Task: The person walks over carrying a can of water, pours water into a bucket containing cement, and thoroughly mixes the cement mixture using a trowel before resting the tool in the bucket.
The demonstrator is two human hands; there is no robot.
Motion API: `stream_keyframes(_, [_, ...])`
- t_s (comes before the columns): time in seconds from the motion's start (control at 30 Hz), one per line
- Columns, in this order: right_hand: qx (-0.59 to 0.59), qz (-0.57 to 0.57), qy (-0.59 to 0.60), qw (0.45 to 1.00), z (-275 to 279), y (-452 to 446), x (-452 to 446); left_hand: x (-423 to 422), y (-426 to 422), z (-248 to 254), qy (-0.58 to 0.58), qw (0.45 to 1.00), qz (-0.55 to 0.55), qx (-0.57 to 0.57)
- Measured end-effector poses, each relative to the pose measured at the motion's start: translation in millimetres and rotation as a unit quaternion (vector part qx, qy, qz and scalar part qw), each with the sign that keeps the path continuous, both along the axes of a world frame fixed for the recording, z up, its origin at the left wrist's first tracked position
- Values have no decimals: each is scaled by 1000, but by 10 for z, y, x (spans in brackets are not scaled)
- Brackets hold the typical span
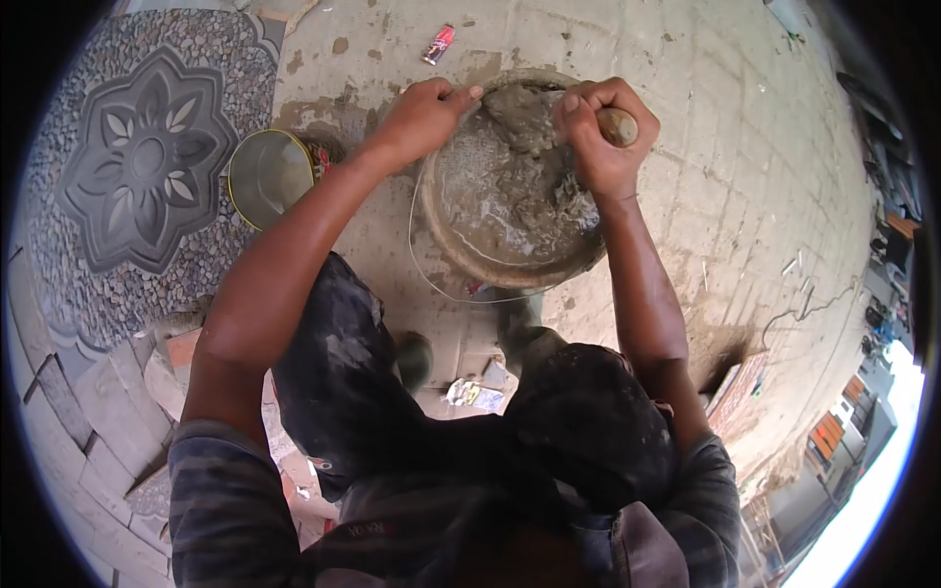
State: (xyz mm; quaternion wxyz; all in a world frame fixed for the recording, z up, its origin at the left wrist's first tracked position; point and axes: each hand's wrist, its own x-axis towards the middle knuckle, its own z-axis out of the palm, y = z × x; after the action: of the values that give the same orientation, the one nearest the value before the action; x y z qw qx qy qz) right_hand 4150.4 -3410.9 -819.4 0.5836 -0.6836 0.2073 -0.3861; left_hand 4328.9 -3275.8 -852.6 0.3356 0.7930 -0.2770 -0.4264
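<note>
A round bucket of wet grey mortar stands on the floor in front of me, its thin wire handle hanging down the near side. My left hand is closed on the bucket's upper left rim, the thumb lying along the edge. Over the right side of the bucket, my right hand is wrapped round the rounded wooden handle of a trowel. Its blade reaches left into the mortar and is mostly hidden by the hand and the mix.
Left of the bucket stands an open tin can with a yellow rim. Farther left lies a pebble-patterned panel with a grey flower relief. A small red wrapper is on the floor beyond. Scraps lie between my boots.
</note>
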Motion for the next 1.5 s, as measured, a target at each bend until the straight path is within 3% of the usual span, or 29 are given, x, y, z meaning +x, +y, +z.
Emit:
stream_keyframes(0.1, [4,26,110,994,-438,-36,159,29,-5,1,4,1000,-7,19])
stream_keyframes(0.27, [-4,18,114,993,-395,-40,-72,76,-22,-7,3,999,-36,41])
stream_keyframes(0.5, [-73,81,152,982,458,288,-494,52,60,21,-7,999,-19,32])
stream_keyframes(0.57, [30,85,78,993,751,275,-618,35,44,59,2,1000,0,15])
stream_keyframes(0.67, [75,113,-1,991,1014,197,-504,60,29,21,23,1000,-5,13])
stream_keyframes(0.77, [-6,131,-11,991,690,45,-105,83,5,-78,53,998,-12,25])
stream_keyframes(0.87, [18,178,118,977,78,-41,340,105,9,-142,112,993,4,21])
stream_keyframes(0.93, [121,172,142,967,-218,-68,252,121,20,-112,135,991,2,25])
stream_keyframes(0.97, [164,171,148,960,-299,-85,234,130,-7,-81,119,992,-8,36])
stream_keyframes(1.07, [147,152,153,965,-323,-24,11,130,6,-46,86,994,-19,57])
stream_keyframes(1.17, [116,99,106,983,-181,148,-337,138,26,-69,69,996,-16,54])
stream_keyframes(1.33, [50,106,107,987,386,297,-692,102,46,2,43,995,-36,76])
stream_keyframes(1.5, [63,103,-82,989,990,249,-549,65,19,26,66,997,-7,49])
